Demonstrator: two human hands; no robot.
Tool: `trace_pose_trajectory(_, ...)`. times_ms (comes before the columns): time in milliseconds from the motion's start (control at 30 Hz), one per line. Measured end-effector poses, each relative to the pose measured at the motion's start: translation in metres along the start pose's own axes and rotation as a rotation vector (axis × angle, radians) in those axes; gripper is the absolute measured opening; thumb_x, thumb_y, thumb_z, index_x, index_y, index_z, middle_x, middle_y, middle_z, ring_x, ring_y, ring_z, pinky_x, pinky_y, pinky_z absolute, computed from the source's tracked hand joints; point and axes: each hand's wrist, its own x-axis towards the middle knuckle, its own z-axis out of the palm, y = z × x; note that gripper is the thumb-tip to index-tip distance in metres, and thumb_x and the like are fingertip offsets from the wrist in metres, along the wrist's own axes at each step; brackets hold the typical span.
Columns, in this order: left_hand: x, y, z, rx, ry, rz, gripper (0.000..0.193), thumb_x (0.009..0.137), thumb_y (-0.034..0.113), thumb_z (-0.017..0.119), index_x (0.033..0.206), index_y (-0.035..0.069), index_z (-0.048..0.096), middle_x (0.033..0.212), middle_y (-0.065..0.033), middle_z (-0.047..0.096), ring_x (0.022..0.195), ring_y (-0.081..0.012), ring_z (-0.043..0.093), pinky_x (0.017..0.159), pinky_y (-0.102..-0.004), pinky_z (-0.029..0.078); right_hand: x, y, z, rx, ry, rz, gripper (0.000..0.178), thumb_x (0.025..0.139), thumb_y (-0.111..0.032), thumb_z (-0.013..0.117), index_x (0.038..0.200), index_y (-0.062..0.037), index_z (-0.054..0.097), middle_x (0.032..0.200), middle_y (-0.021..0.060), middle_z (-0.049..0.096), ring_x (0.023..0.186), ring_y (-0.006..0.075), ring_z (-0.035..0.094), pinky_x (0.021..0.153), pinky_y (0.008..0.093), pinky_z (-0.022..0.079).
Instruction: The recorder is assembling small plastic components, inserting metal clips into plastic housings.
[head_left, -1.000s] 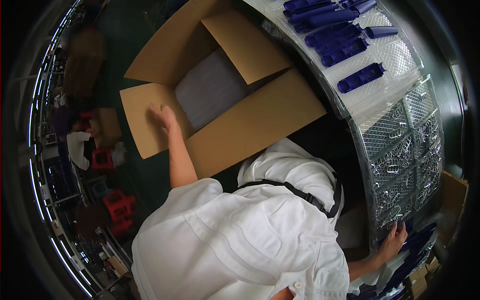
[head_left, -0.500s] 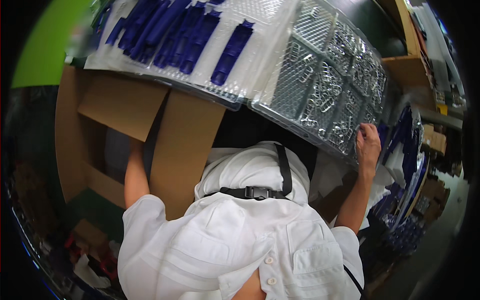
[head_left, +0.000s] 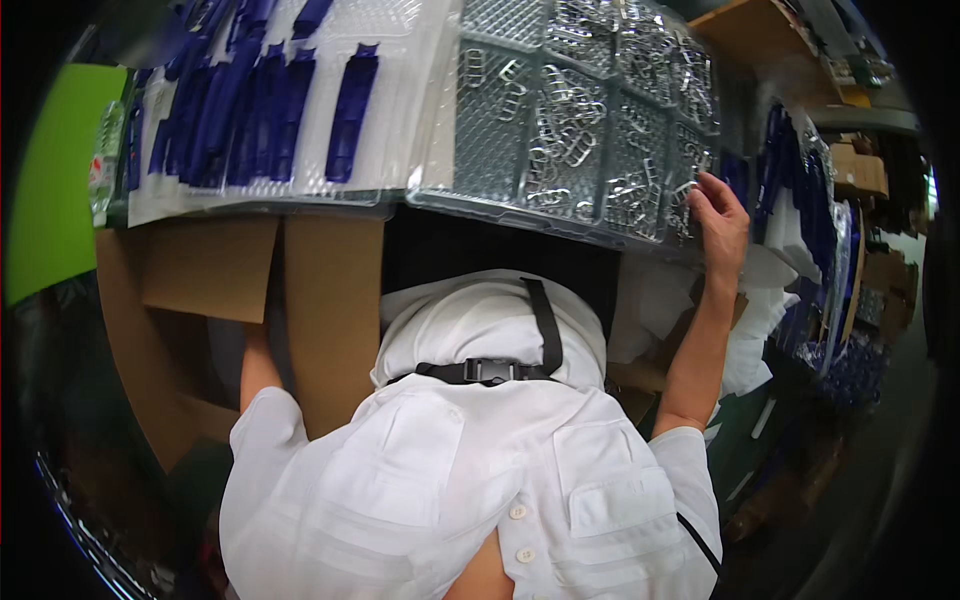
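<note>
My right hand reaches over the right end of a clear compartmented tray. Its thumb and index finger are bent together among small shiny looped metal pieces. Whatever lies between the fingertips is too small to make out. On the left, my forearm goes down into an open cardboard box, and a flap hides my left hand and its fingers. Dark blue plastic strips lie on a clear textured tray left of the metal pieces; one lies apart from the others.
A plastic bottle stands at the far left beside a bright green panel. Cardboard and white sheets are below the tray at right. Blue bundles hang beyond my right hand, and a brown carton sits farther back.
The whole view has turned, so the trays now lie more level and farther left. My right hand has moved from the tray's front corner farther in over the metal pieces. The left forearm stays in the box.
</note>
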Motion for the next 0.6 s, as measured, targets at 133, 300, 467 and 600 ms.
trace_pose_trajectory(133,-0.021,-0.003,-0.058,0.339,0.005,-0.216,0.046,0.089,0.028,0.068,0.128,0.005,0.064,0.125,-0.0244,0.067,0.120,-0.0464,0.060,0.097,-0.0531,0.050,-0.016,0.023,-0.032,-0.210,-0.056,-0.101,0.037,0.101,-0.010,0.068,0.136,-0.0003,0.065,0.111,0.0030,0.071,0.096,0.0090,0.064,0.086,0.0220,0.050)
trace_pose_trajectory(300,-0.050,0.185,-0.152,0.414,0.178,-0.632,0.038,0.081,0.013,0.071,0.118,0.006,0.061,0.109,-0.0151,0.065,0.107,-0.0394,0.064,0.088,-0.0511,0.054,-0.006,0.043,-0.067,-0.317,-0.156,-0.161,0.027,0.101,-0.011,0.068,0.126,-0.0004,0.068,0.110,0.0031,0.069,0.099,0.0105,0.062,0.091,0.0240,0.049)
trace_pose_trajectory(467,-0.076,0.305,-0.189,0.114,0.334,-0.646,0.044,0.079,0.005,0.077,0.121,0.005,0.063,0.115,-0.0135,0.065,0.103,-0.0300,0.069,0.087,-0.0405,0.058,0.002,0.032,-0.047,-0.393,-0.147,-0.261,0.017,0.102,-0.016,0.069,0.111,-0.0015,0.066,0.096,-0.0018,0.061,0.086,0.0077,0.054,0.080,0.0224,0.045)
trace_pose_trajectory(600,-0.049,0.350,-0.191,-0.550,0.295,-0.603,0.056,0.087,0.006,0.077,0.139,0.001,0.057,0.121,-0.0095,0.065,0.104,-0.0208,0.070,0.089,-0.0375,0.058,-0.010,0.015,-0.052,-0.460,-0.051,-0.194,0.015,0.101,-0.011,0.069,0.112,-0.0014,0.067,0.097,-0.0002,0.065,0.088,0.0084,0.059,0.081,0.0224,0.048)
